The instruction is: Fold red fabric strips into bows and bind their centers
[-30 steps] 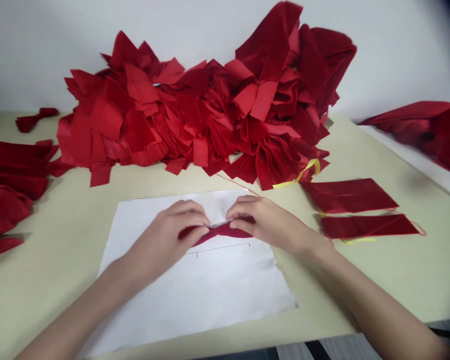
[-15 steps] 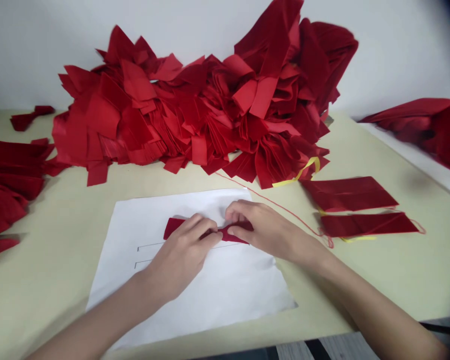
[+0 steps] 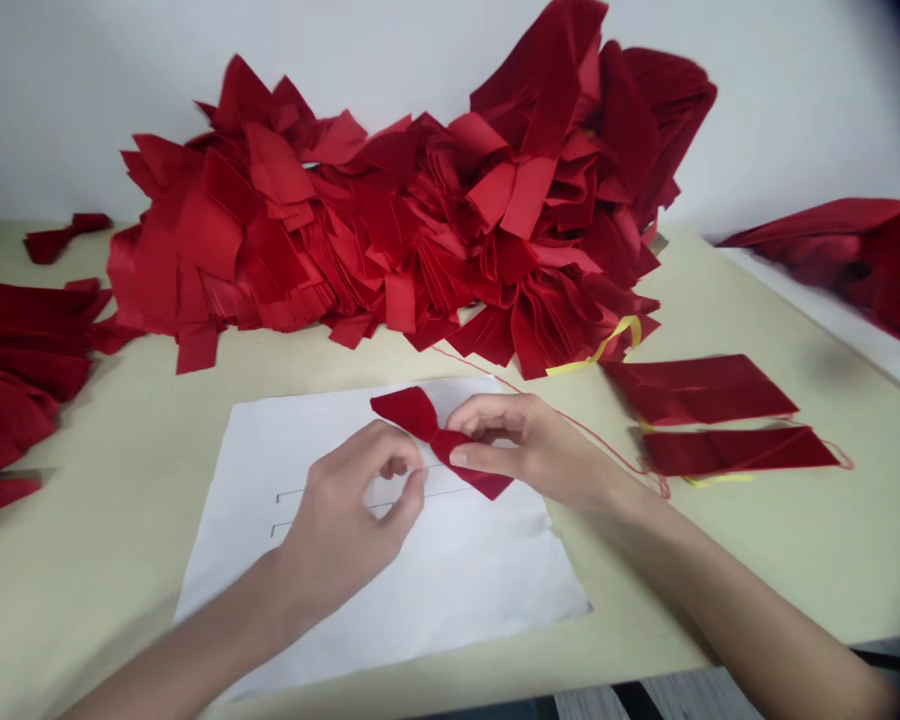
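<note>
A red velvet-like fabric bow, narrow in the middle and wider at both ends, lies at a slant above the white paper sheet. Thumb and fingers of my right hand close on the bow near its middle. To the left of it, my left hand is closed in a pinch, thumb tip against fingertip. Whatever that pinch holds, if anything, is too small to make out. Thin black lines are drawn on the sheet, partly covered by my hands.
A large heap of red fabric pieces stands against the wall. More red fabric lies at the left and far right. Two flat red strips rest right of the paper, near a red thread and yellow ribbon.
My left hand has come off the fabric and moved down and left. The bow has turned in my right hand, its left end now pointing up and away.
</note>
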Tool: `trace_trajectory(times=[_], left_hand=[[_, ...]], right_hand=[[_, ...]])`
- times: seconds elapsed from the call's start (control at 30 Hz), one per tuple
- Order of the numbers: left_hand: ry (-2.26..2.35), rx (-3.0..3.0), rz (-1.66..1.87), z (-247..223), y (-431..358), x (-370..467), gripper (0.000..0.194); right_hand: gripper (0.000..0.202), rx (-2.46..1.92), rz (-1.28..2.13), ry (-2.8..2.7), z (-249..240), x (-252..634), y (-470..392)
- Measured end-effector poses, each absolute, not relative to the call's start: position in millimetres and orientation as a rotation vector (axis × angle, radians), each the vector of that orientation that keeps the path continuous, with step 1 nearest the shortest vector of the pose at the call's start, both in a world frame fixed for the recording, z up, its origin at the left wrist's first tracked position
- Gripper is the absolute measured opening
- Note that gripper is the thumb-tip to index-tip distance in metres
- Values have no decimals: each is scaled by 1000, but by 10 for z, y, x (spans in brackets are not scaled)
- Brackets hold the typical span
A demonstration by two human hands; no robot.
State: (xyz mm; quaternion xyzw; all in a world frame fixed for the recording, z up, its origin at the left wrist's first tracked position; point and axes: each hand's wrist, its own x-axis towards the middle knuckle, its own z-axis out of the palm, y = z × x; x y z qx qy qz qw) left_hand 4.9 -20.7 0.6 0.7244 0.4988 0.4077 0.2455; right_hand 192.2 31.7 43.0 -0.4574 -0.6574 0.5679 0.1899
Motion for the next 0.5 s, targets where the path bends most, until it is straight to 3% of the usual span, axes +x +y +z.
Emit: trace_trajectory(times=[0.07,0.17,0.33,0.5], left_hand=[[1292,1582,887,52,-179,86,4],[1213,1248,820,94,-124,83,8],[1303,1095,765,85,-108,29,19],[1170,1029,720,51,-125,3,12]], right_hand=[[14,-1241,1681,-1751,389,1914,311],[16,-1200,1788,-1669,313,1897,296],[25,-1212,1920,-1564,268,1879,281],[23,-1164,2104,-1397,273,1910,300]])
